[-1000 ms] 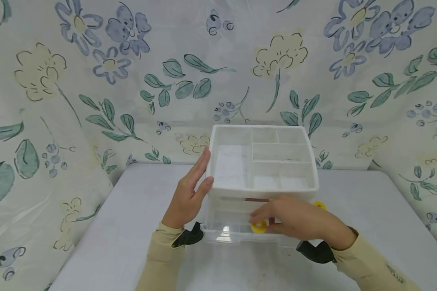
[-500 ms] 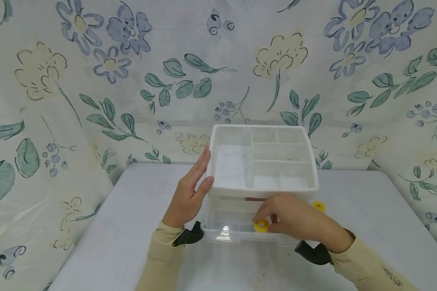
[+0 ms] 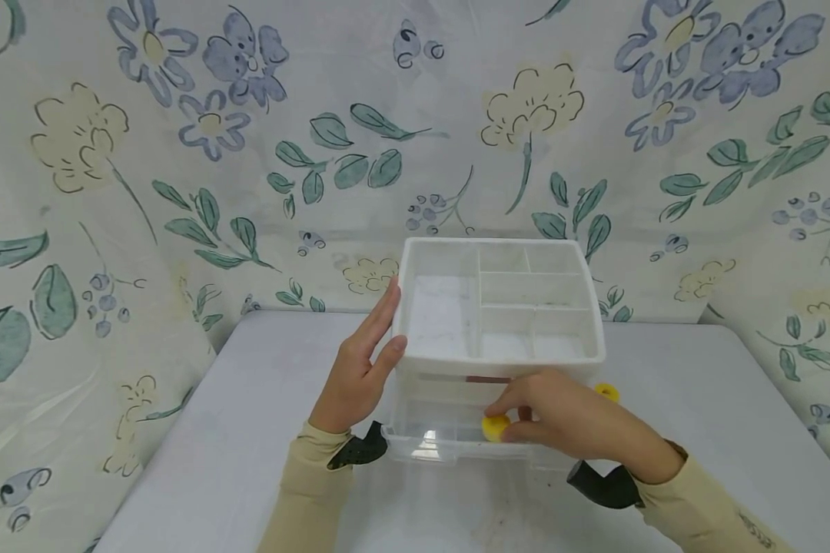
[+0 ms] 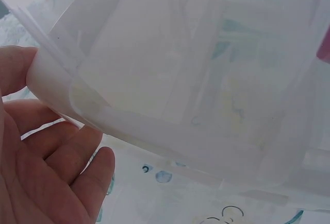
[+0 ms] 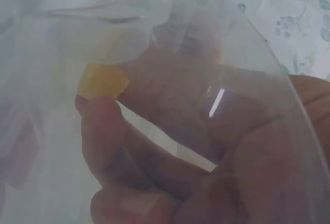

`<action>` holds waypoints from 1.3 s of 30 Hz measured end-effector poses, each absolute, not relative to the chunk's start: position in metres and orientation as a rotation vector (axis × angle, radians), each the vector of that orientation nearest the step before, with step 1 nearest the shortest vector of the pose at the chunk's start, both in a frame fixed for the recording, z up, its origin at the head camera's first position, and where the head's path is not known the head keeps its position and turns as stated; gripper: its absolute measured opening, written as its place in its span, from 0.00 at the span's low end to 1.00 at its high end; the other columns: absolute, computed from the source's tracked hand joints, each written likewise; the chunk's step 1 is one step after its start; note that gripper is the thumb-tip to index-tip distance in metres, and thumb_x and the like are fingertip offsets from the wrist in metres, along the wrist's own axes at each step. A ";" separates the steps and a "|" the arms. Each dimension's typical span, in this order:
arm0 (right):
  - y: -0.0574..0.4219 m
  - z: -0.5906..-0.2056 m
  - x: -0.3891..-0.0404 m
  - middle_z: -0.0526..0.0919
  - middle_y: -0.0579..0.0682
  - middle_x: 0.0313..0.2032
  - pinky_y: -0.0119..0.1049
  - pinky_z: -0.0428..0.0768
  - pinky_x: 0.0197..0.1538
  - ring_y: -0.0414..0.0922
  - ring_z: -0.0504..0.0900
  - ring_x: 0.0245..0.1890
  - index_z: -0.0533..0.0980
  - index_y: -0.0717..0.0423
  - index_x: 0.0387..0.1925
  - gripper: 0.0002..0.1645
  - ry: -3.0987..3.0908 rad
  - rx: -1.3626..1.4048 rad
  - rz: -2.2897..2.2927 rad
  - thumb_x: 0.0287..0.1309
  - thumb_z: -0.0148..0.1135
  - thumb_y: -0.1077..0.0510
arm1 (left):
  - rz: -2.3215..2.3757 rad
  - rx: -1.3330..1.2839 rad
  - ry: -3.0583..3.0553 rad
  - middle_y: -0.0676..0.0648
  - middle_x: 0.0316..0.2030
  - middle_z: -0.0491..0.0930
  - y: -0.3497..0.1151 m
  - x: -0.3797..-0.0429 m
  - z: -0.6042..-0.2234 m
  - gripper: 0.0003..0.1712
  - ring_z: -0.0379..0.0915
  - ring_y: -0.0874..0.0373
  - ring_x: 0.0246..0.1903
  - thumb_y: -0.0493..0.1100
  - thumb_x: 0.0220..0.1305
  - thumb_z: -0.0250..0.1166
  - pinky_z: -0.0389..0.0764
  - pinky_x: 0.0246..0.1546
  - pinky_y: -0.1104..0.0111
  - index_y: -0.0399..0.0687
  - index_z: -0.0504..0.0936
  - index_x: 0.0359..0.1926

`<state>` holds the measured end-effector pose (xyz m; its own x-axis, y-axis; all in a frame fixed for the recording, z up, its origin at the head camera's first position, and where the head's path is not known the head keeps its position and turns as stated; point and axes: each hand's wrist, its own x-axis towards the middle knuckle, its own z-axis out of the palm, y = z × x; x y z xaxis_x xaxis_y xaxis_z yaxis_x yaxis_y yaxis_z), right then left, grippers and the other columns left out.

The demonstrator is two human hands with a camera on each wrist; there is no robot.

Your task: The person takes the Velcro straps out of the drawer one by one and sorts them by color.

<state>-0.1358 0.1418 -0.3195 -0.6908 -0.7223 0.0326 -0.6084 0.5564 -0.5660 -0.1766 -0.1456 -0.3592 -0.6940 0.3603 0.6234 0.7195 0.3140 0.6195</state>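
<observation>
A white storage box point(image 3: 499, 362) stands on the table, its top divided into compartments. Out of its front sticks a clear drawer point(image 3: 429, 445). My left hand point(image 3: 351, 376) rests along the box's left side with fingers mostly straight, the thumb by the front corner. Inside the drawer, my right hand point(image 3: 560, 411) pinches a small yellow ring-shaped piece point(image 3: 495, 428) between thumb and fingers. Through the clear plastic, the right wrist view shows this yellow piece point(image 5: 102, 81) at the fingertips. Another yellow ring point(image 3: 606, 392) lies right of the box, partly hidden.
A reddish-brown strip point(image 3: 487, 379) shows under the box's top tray. Something pink point(image 4: 325, 49) appears at the edge of the left wrist view. Floral cloth point(image 3: 429, 153) hangs behind and beside the white table point(image 3: 249, 430).
In my right fingers the yellow piece has turned, so its hole no longer shows. The right hand has shifted only slightly. My left hand and the box have stayed put.
</observation>
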 end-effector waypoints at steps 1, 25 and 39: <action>0.143 -0.319 -0.136 0.85 0.37 0.37 0.28 0.78 0.32 0.34 0.74 0.31 0.87 0.56 0.49 0.17 2.577 -1.136 -0.838 0.56 0.74 0.57 | -1.335 -0.966 -2.213 0.49 0.79 0.48 -0.146 -0.177 -0.359 0.35 0.44 0.52 0.77 0.37 0.77 0.53 0.54 0.74 0.62 0.44 0.52 0.79; 0.170 -0.311 -0.123 0.83 0.37 0.41 0.29 0.77 0.30 0.37 0.76 0.31 0.84 0.49 0.49 0.16 2.575 -0.971 -1.070 0.59 0.72 0.56 | -1.340 -0.988 -2.185 0.49 0.79 0.48 -0.146 -0.180 -0.362 0.34 0.44 0.51 0.77 0.42 0.79 0.52 0.52 0.75 0.62 0.43 0.51 0.79; 0.182 -0.318 -0.111 0.83 0.37 0.43 0.26 0.74 0.26 0.34 0.73 0.29 0.85 0.48 0.52 0.19 2.863 -0.940 -1.085 0.57 0.73 0.53 | -1.345 -0.982 -2.194 0.48 0.79 0.48 -0.146 -0.179 -0.362 0.34 0.44 0.52 0.77 0.41 0.78 0.53 0.53 0.75 0.62 0.44 0.52 0.79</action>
